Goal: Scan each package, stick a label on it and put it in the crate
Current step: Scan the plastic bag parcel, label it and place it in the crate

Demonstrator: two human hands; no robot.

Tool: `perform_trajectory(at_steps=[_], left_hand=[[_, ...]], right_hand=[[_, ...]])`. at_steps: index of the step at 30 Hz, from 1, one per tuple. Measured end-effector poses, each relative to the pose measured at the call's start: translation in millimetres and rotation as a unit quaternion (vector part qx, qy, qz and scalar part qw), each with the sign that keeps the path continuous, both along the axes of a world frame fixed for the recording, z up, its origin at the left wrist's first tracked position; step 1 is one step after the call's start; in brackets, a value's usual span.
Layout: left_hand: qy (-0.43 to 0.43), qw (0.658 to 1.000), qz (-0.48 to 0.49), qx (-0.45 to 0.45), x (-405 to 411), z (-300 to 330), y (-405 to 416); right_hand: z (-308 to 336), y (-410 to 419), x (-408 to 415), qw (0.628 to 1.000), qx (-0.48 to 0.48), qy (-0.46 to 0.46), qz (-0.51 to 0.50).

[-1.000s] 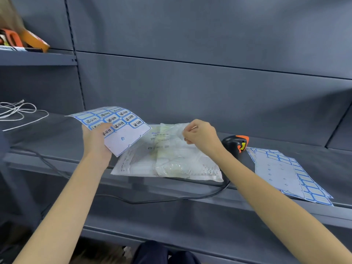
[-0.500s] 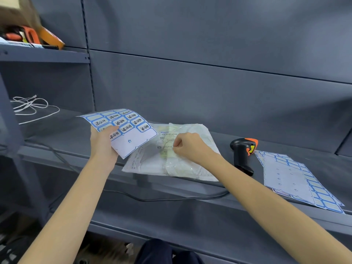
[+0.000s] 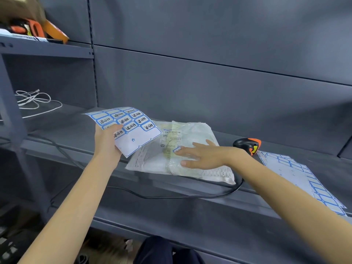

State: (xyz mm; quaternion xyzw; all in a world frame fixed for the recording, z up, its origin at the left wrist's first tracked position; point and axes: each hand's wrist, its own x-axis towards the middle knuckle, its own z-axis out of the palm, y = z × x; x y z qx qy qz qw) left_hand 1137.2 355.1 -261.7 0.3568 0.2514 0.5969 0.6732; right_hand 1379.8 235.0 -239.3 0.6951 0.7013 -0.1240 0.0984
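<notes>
The package (image 3: 182, 155) is laid flat at the shelf's (image 3: 190, 210) front edge, pressed by the flat-fingered right hand (image 3: 200, 155) beside a label (image 3: 178, 149). The label sheet (image 3: 131, 128) is gripped by the left hand (image 3: 107, 140), raised just left of the package. The scanner (image 3: 247, 146) sits just right.

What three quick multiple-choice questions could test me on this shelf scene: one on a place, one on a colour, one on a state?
1. Where is the black-and-orange handheld scanner?
A. right of the white plastic package
B. on the package
C. on the upper shelf

2. What colour borders the stickers on the paper label sheet?
A. red
B. blue
C. green

3. How is the right hand?
A. fist in the air
B. gripping the scanner
C. flat on the package

Answers: A, the scanner stands past the package's right edge; B, blue frames show; C, its fingers lie straight on the plastic, while the left hand holds the sheet.
</notes>
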Motion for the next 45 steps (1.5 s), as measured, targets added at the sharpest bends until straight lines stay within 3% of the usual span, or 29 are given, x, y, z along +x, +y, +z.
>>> perform_trajectory(at_steps=[4,5,7,11,14,21,25,33,37,42,45], left_hand=[[0.001,1.0,-0.002,0.0,1,2,-2],[-0.002,1.0,-0.005,0.0,2,2,-3],[0.001,1.0,-0.019,0.01,3,3,-3],[0.014,0.995,-0.089,0.052,12,12,-10],[0.022,0.984,-0.15,0.093,29,24,-23],[0.123,0.954,-0.24,0.134,77,40,-50],[0.201,0.939,-0.256,0.108,87,35,-42],[0.444,0.89,-0.076,0.074,56,15,0],[0.532,0.844,-0.056,0.042,49,5,6],[0.592,0.805,-0.045,0.024,52,3,4],[0.593,0.804,-0.035,0.004,56,8,5]], right_hand=[[2,7,-1,1.0,-0.007,-0.022,0.0],[5,9,-1,1.0,-0.01,0.002,-0.011],[14,14,-1,0.989,0.019,0.135,-0.058],[35,20,-1,0.886,0.169,0.388,-0.19],[47,24,-4,0.79,0.146,0.552,-0.222],[68,11,13,0.703,0.253,0.621,-0.237],[83,-30,60,0.692,0.306,0.59,-0.281],[51,-143,190,0.642,0.36,0.469,-0.488],[9,-172,222,0.622,0.343,0.401,-0.578],[-22,-173,227,0.637,0.348,0.238,-0.646],[-31,-165,226,0.649,0.354,0.171,-0.651]])
